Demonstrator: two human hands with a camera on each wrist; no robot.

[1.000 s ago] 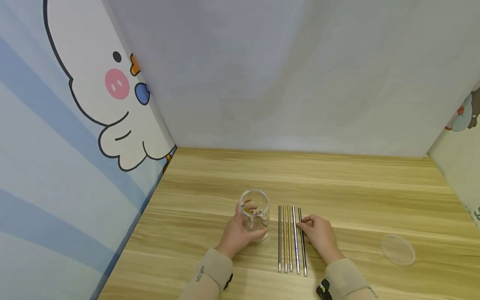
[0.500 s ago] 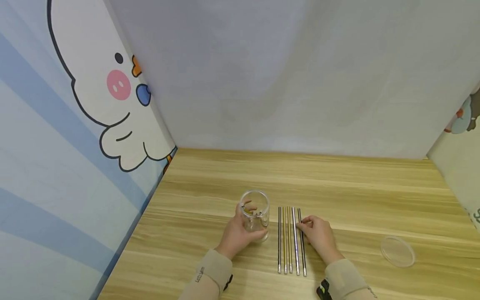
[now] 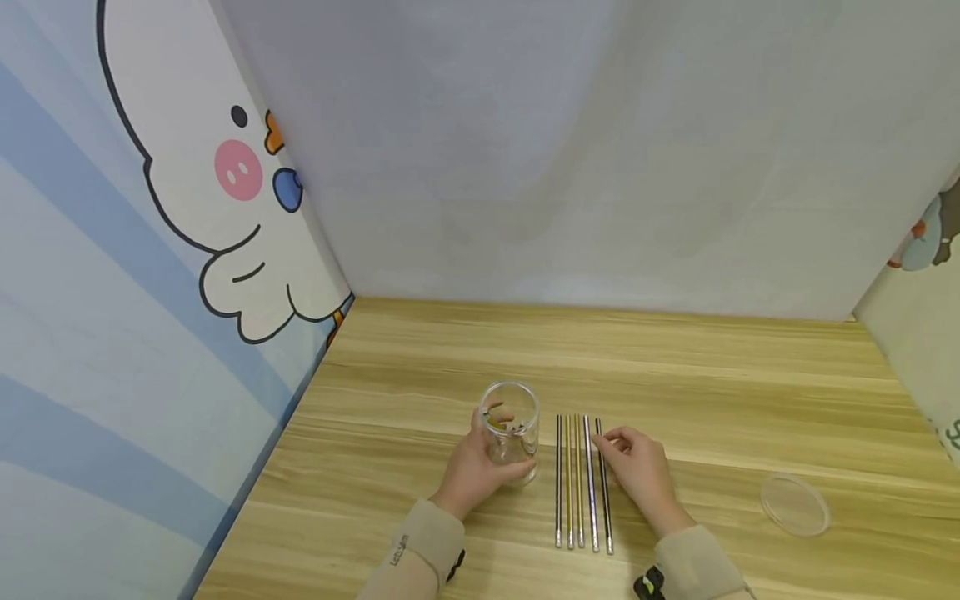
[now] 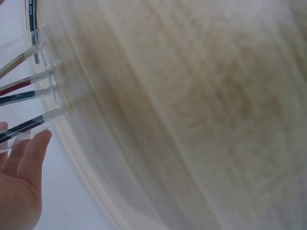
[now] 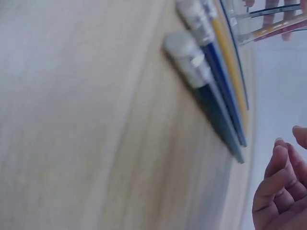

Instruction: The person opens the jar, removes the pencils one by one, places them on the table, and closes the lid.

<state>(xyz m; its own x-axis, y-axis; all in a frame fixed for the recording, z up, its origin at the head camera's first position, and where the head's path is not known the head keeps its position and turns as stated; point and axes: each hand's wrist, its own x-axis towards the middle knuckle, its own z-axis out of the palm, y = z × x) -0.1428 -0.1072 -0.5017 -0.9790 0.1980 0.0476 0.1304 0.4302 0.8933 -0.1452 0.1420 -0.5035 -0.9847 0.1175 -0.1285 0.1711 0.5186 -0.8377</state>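
Observation:
My left hand [image 3: 475, 468] holds a clear jar [image 3: 525, 446] upright from its left side, thumb across the front and fingers behind. Several pencils [image 4: 18, 131] slant inside the jar, eraser ends at its bottom. To the right of the jar, several pencils lie in a row on the table, erasers towards me: a dark pencil [image 3: 558, 492] leftmost, then two yellow pencils [image 3: 574, 492], a shiny purplish pencil [image 3: 591, 483] and another dark pencil [image 3: 606, 504]. My right hand [image 3: 641, 468] is at the upper part of that rightmost pencil, fingers loosely bent, with a gap to the thumb in its wrist view.
A round clear lid [image 3: 796, 505] lies on the wooden table [image 3: 720, 375] at the right. Behind the table rises a pale wall panel [image 3: 562, 208]. A cartoon-printed panel [image 3: 172, 250] borders the left side.
My right hand has shifted slightly up along the rightmost pencil, fingertips now nearer its far end. The left hand and jar have stayed put, and the pencil row lies as before.

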